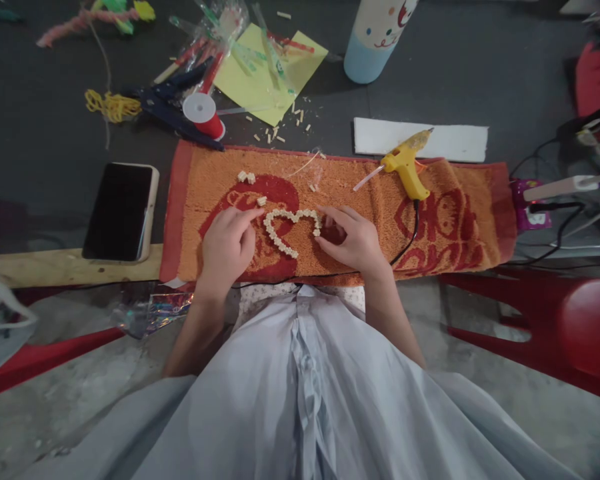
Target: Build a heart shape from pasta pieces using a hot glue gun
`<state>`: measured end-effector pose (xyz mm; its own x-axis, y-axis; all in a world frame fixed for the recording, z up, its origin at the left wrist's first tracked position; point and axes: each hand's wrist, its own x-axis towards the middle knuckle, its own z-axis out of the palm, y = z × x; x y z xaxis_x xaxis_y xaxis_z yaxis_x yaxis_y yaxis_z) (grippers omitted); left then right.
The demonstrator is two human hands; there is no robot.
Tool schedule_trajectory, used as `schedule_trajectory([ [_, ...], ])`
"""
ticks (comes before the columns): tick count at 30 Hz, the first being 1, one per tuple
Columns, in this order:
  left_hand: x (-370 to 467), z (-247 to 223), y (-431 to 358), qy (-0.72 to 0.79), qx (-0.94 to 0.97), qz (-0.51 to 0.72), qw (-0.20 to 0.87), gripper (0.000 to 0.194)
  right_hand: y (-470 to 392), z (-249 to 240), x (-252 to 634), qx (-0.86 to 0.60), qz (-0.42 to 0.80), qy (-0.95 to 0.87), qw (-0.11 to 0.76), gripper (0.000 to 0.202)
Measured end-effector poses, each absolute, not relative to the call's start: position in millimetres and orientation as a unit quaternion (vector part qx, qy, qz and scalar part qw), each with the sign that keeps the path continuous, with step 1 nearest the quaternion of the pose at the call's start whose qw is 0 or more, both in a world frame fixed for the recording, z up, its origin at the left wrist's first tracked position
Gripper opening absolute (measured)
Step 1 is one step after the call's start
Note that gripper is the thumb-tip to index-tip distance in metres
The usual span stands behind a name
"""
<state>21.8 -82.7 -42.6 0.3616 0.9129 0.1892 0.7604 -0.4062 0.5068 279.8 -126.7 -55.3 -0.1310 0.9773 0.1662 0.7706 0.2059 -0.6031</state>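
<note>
Heart outline: adjust lightly, preserving shape.
Left hand loosely spread at its left; right hand spread at its right end.

A dark grey desk with a matte top fills the upper part of the view. Along the left part of its near edge runs a strip of pale, knotted wood. Below lies a grey, blotchy floor — it looks like concrete. Red chairs stand beyond both near corners: the right one is glossy, slotted — the light soft and dim.
</note>
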Motion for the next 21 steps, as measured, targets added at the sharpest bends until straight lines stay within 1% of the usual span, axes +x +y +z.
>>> schedule_trajectory([
  [5,33.9,-39.1,-69.4,0.488,0.827,0.185,0.208,0.04,-124.4,-54.9,280.3,-0.601,0.183,-0.739,0.244,0.05],
  [10,39.0,-39.2,-64.2,0.488,0.827,0.161,0.225,0.042,-120.9,-52.0,280.5,-0.595,0.187,-0.749,0.224,0.051],
  [17,38.5,-37.8,-62.6,0.495,0.825,0.154,0.226,0.043,-120.2,-50.7,280.0,-0.601,0.191,-0.744,0.22,0.052],
  [21,36.5,-37.4,-64.9,0.498,0.821,0.158,0.229,0.042,-124.0,-53.9,280.5,-0.606,0.186,-0.735,0.241,0.05],
])
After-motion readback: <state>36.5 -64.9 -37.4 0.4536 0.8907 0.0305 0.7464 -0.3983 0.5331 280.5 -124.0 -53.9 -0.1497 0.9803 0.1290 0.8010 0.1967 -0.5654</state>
